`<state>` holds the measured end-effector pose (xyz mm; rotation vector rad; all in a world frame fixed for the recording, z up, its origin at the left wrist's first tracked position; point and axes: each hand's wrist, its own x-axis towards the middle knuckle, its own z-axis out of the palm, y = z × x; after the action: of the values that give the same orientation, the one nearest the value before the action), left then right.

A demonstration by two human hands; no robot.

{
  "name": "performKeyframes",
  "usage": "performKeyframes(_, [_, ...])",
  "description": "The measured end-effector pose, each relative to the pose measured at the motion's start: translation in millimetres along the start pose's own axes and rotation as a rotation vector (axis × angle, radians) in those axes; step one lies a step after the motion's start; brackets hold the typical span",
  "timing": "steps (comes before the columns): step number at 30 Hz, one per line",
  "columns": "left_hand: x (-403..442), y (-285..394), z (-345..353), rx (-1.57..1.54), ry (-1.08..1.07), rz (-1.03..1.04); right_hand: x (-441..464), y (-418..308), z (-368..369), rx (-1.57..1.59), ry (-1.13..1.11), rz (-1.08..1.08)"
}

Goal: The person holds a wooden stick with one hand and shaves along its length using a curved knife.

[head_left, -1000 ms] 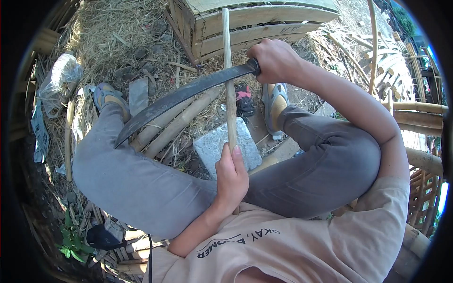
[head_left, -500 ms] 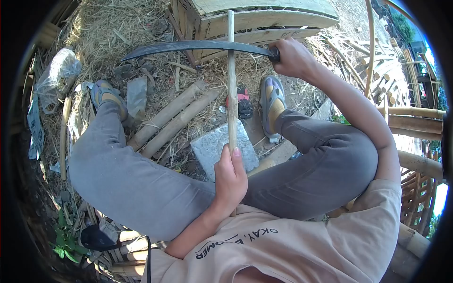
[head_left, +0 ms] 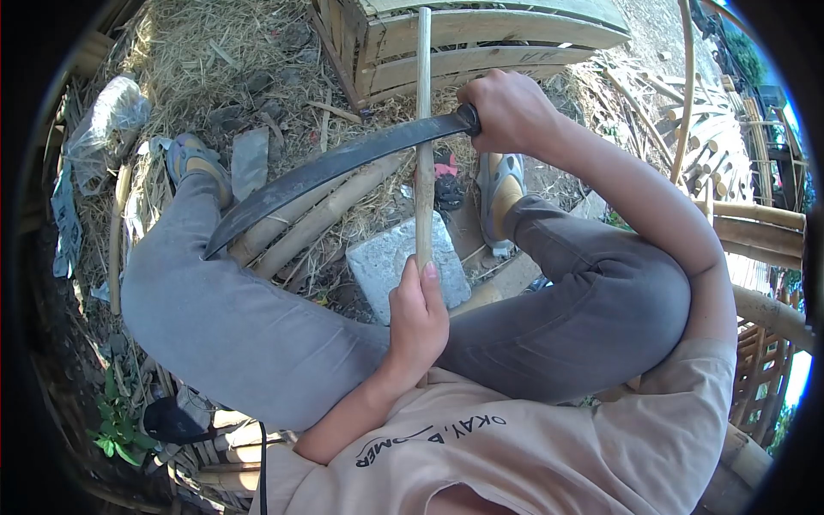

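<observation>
My left hand (head_left: 418, 313) is wrapped around the lower part of a thin, pale wooden stick (head_left: 424, 197), thumb along its side. The stick stands nearly upright in the head view, pointing away from my body. My right hand (head_left: 518, 113) grips the handle end of a long curved machete (head_left: 335, 161); its fingers hide most of the handle. The dark blade crosses the upper part of the stick and slants down to the left, its tip over my left knee. Beneath the stick, a pale square stone block (head_left: 373, 270) lies between my legs.
A slatted wooden crate (head_left: 481, 47) stands ahead. Two bamboo poles (head_left: 322, 219) lie beside the stone block. A red and black item (head_left: 446, 184) rests near my right foot. Cut bamboo pieces (head_left: 708, 159) are piled at right, a plastic bag (head_left: 112, 124) at left.
My right hand has moved slightly left and toward my body. The machete has swung from nearly level to slanting, its tip now lower and nearer my left knee. The left hand keeps its hold.
</observation>
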<state>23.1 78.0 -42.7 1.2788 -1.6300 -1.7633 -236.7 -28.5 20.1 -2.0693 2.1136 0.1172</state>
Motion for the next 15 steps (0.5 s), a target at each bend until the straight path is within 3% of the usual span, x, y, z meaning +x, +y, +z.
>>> performKeyframes(11, [-0.4, -0.3, 1.0, -0.065, -0.020, 0.038, 6.2, 6.7, -3.5, -0.062, 0.010, -0.014])
performKeyframes(15, [-1.9, 1.0, -2.0, -0.067, -0.020, 0.042, 8.0, 25.2, -0.3, -0.024, 0.109, 0.037])
